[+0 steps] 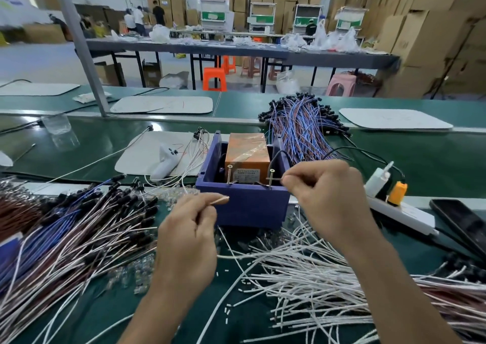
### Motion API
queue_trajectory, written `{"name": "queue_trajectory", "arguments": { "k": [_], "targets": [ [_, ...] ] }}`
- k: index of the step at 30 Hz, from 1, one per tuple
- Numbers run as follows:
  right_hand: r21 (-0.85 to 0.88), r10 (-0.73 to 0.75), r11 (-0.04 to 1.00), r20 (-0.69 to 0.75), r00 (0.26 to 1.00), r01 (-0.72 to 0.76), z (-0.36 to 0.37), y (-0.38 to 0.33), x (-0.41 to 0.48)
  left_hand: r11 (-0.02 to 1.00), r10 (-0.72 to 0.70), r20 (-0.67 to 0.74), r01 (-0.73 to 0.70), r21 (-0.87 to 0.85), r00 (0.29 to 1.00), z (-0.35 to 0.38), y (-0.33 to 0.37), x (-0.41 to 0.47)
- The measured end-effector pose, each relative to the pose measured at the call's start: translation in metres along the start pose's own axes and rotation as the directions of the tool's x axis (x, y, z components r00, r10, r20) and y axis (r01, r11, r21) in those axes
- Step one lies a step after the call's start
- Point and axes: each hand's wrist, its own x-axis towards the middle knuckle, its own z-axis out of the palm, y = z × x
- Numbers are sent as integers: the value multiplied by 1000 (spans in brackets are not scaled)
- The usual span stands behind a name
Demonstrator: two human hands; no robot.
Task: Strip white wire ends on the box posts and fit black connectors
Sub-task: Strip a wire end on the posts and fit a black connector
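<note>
- Head view: a blue box [247, 208] sits on the green bench, with two screw posts [229, 175] at its near wall.
- A stripped wire end [220, 200] is pinched in the left hand [189, 228], just before the box.
- A thin strand [276, 178] is pinched by the right hand [323, 185] at the right-hand post.
- Connector-fitted wires [105, 212] are heaped to the left, while many loose white wires [302, 270] lie to the right. Much work is judged to be left.

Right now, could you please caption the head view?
Left hand holds a stripped wire; right hand pinches another at the purple box post.
</note>
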Motion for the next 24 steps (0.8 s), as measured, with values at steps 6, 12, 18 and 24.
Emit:
{"name": "queue_trajectory", "arguments": {
  "k": [6, 12, 18, 24],
  "targets": [
    [8, 54, 998, 162, 985, -56, 14, 13, 7, 974, 144, -34, -135, 179, 989, 4, -1, -4],
    [-33, 65, 998, 102, 993, -62, 14, 16, 10, 980, 82, -128, -57, 193, 988, 7, 4, 4],
    [-35, 73, 997, 53, 996, -71, 14, 17, 10, 992, 9, -176, 13, 125, 984, 10, 3, 11],
    [-41, 78, 996, 47, 996, -76, 16, 19, 11, 985, 40, -211, -3, 172, 977, 12, -5, 14]
  ]
}}
